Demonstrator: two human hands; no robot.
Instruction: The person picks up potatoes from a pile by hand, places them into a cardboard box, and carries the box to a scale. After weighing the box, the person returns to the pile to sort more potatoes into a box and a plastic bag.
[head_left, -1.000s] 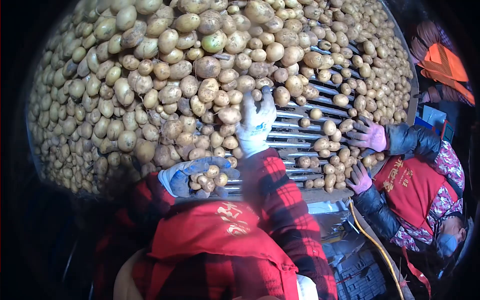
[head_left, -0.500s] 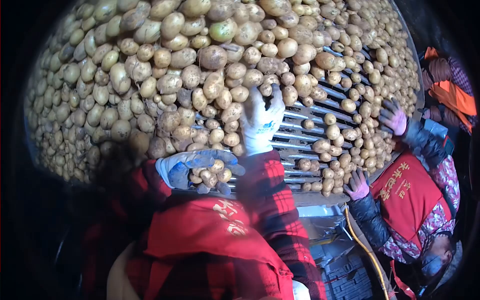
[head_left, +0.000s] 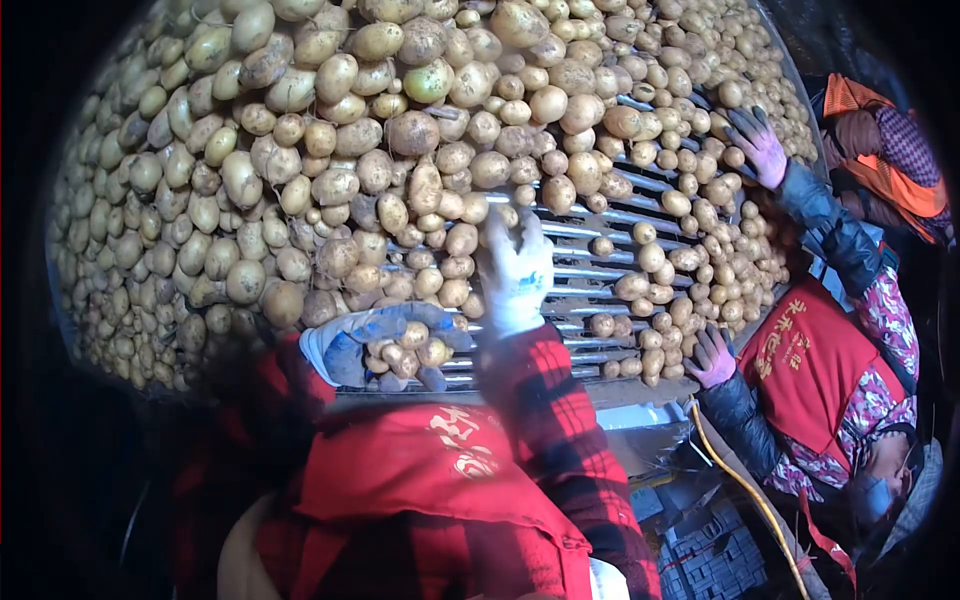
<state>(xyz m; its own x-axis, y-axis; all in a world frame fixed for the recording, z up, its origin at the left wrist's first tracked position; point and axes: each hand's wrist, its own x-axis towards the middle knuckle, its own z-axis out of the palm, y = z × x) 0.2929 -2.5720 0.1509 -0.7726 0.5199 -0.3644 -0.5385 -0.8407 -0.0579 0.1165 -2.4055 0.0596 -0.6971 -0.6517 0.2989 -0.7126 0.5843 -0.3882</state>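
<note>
Several small potatoes [head_left: 412,352] sit cupped in my left grip [head_left: 347,352]; my right grip [head_left: 520,275] has drawn back, bars [head_left: 497,198] showing just beyond, whether clamped I cannot tell.

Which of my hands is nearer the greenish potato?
Your right. The right hand is short of the greenish potato and to its right; the left hand, cupping small potatoes, is farther back, toward your body.

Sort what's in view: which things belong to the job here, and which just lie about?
In the job: left hand, cupping small potatoes; right hand, over metal bars; co-worker's gloved hands.
Seemingly just about: yellow cord; red strap.
</note>
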